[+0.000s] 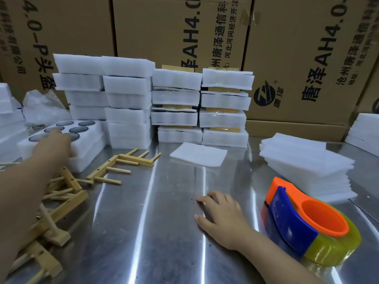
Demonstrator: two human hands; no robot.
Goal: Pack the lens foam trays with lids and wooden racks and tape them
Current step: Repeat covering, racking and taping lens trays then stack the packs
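Observation:
My left hand (53,144) reaches far left and grips the near edge of a white foam tray (90,140) holding several dark round lenses. My right hand (220,216) lies flat and open on the steel table (164,232), beside an orange and blue tape dispenser (307,224) with yellowish tape. Wooden peg racks (123,162) lie loose near the tray, and more of them (51,212) are piled at the left edge. A single foam lid sheet (199,153) lies at mid table. A stack of foam lids (307,167) stands at the right.
Stacks of white foam trays (127,101) and taped packs with wooden racks (205,103) stand along the back. Large cardboard cartons (297,48) form a wall behind them. A crumpled plastic bag (44,107) sits far left. More foam (367,130) is at the right edge.

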